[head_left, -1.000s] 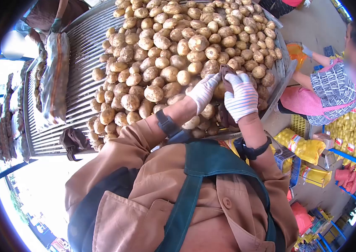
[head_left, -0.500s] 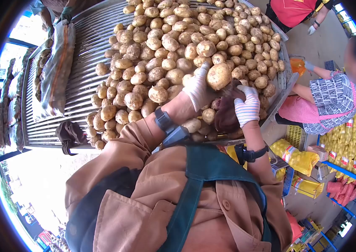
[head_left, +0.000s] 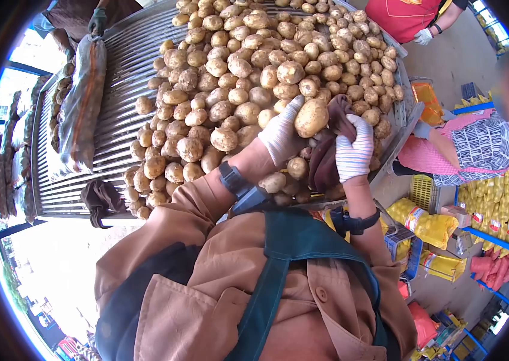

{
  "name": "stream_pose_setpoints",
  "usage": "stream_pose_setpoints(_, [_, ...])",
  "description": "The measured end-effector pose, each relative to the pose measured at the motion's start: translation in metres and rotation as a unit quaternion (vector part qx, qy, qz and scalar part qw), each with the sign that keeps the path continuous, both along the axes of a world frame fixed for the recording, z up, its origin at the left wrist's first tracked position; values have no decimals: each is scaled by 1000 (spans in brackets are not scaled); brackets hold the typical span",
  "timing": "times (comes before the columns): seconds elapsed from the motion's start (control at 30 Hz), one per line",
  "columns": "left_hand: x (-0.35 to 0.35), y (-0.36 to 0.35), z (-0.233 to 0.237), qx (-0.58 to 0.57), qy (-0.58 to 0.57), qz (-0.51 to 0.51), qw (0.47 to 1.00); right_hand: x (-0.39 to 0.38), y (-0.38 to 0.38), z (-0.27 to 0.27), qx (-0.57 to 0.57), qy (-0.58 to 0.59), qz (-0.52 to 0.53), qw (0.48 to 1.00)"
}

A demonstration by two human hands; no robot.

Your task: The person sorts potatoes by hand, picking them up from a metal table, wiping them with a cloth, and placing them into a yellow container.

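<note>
In the head view, my left hand (head_left: pixel 281 133), in a white glove, is closed around a large potato (head_left: pixel 311 118) above the pile. Close beside it, my right hand (head_left: pixel 355 147), in a striped glove, grips a dark brown cloth (head_left: pixel 325 161). The cloth hangs down from my fingers over the potatoes and also shows between the hand and the held potato. Many loose potatoes (head_left: pixel 224 139), some with soil on them, lie heaped around both hands on a slatted metal table (head_left: pixel 127 72).
A second dark cloth (head_left: pixel 103 201) lies at the table's near left edge. A long filled sack (head_left: pixel 83 102) rests on the slats at left, with a person's gloved hand (head_left: pixel 97 21) at its top. Two people stand at right, near yellow net bags (head_left: pixel 498 204) and a yellow crate (head_left: pixel 423 194).
My right hand has lifted slightly, and the brown cloth has shifted up beside the potato. The held potato looks turned. At right, the co-workers' arms have moved.
</note>
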State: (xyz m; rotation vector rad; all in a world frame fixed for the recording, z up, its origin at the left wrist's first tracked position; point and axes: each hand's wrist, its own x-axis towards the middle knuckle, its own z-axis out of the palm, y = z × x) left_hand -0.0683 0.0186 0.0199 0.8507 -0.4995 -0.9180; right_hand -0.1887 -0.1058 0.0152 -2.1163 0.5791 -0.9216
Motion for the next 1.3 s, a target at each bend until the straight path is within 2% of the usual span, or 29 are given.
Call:
stream_pose_setpoints(0.03, [3,6,3,20,213,-56,975,0,2,3,11,-42,6,999])
stream_pose_setpoints(0.07, [4,9,7,17,215,-64,974,-3,5,10,23,-83,13,996])
stream_pose_setpoints(0.13, [7,15,15,12,221,-80,972,-7,8,32,-149,-41,76,985])
stream_pose_setpoints(0.17, [3,11,9,-13,-51,-18,998,-5,12,37,-165,-16,113,980])
stream_pose_setpoints(0.2, [2,9,6,-6,-123,-10,992,-2,16,39,-181,9,150,972])
stream_pose_setpoints(0.23, [1,8,3,1,-193,3,981,2,16,39,-152,3,136,979])
stream_pose_setpoints(0.27, [2,9,2,41,-64,-38,996,4,5,30,-148,23,142,978])
stream_pose_setpoints(0.33, [10,11,-2,120,194,-116,967,11,3,20,36,31,148,988])
stream_pose_setpoints(0.37, [23,11,-31,-99,287,-289,908,11,-2,12,-10,100,146,984])
stream_pose_setpoints(0.47, [3,0,1,82,338,-61,936,9,10,-5,106,46,103,988])
stream_pose_setpoints(0.5, [-1,-2,2,104,306,-27,946,9,12,0,108,55,97,988])
stream_pose_setpoints(0.6, [-8,3,-6,158,96,-12,983,17,14,-10,241,-90,147,955])
stream_pose_setpoints(0.63, [-9,7,-5,192,-52,12,980,15,15,-7,206,-70,145,965])
stream_pose_setpoints(0.7, [-10,7,-4,180,-91,45,978,10,19,5,136,-28,142,980])
stream_pose_setpoints(0.73, [-10,7,-1,174,-110,61,977,8,22,11,43,0,118,992])
stream_pose_setpoints(0.77, [-13,7,4,160,-51,80,983,6,26,17,-50,30,94,994])
stream_pose_setpoints(0.8, [-12,3,-3,125,65,47,989,3,32,24,-143,59,69,986])
stream_pose_setpoints(0.83, [-7,-2,-13,87,181,14,980,1,42,32,-142,67,73,985])
stream_pose_setpoints(0.87, [-3,-4,-23,47,292,-20,955,-4,50,25,-180,81,94,976])
stream_pose_setpoints(0.9, [3,2,-8,59,402,-56,912,-9,54,18,-204,100,111,967])
stream_pose_setpoints(0.93, [-7,7,-3,10,169,-39,985,-11,56,11,-229,118,126,958])
stream_pose_setpoints(0.97, [-17,12,1,-28,-51,37,998,-12,52,7,-208,106,135,963])
stream_pose_setpoints(1.03, [-13,20,37,32,204,-6,978,-15,47,11,-152,122,155,969])
stream_pose_setpoints(1.1, [6,14,21,35,398,-126,908,-17,42,16,-116,144,169,968])
stream_pose_setpoints(1.2, [3,8,18,124,335,-121,926,-19,34,21,-146,154,191,958])
stream_pose_setpoints(1.23, [5,9,16,125,358,-146,914,-20,29,18,-139,153,198,958])
stream_pose_setpoints(1.3, [9,7,-2,46,402,-144,903,-20,19,7,-123,151,209,958])
